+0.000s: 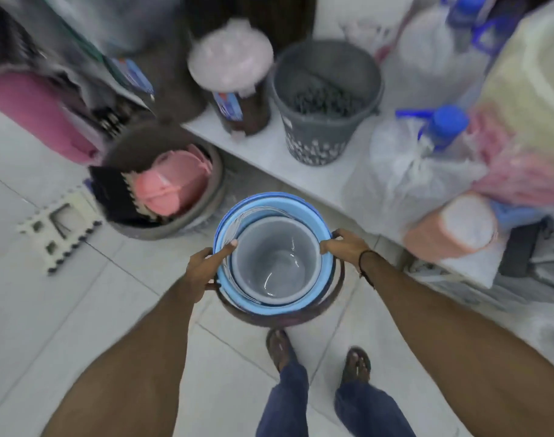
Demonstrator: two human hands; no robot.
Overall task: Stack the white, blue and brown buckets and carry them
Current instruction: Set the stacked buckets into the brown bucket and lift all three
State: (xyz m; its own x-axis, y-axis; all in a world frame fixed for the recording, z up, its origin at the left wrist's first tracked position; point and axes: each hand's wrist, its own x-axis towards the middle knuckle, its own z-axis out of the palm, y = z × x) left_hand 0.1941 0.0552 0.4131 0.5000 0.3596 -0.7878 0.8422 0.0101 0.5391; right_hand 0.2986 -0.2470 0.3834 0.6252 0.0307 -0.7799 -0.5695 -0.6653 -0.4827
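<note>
Three buckets sit nested in front of me, held above the tiled floor. The white bucket (275, 263) is innermost, inside the blue bucket (288, 206), which sits in the brown bucket (300, 320) whose dark rim shows at the bottom. My left hand (206, 266) grips the stack's left rim, thumb over the blue edge. On the opposite rim my right hand (345, 244) holds on, a dark band at its wrist. My feet in sandals show below the stack.
A large brown tub (212, 197) with pink lids stands on the floor to the left, next to a small folding stool (59, 225). A white ledge (269, 152) carries a grey perforated bucket (326, 102), a jar, bagged bottles and rolls on the right.
</note>
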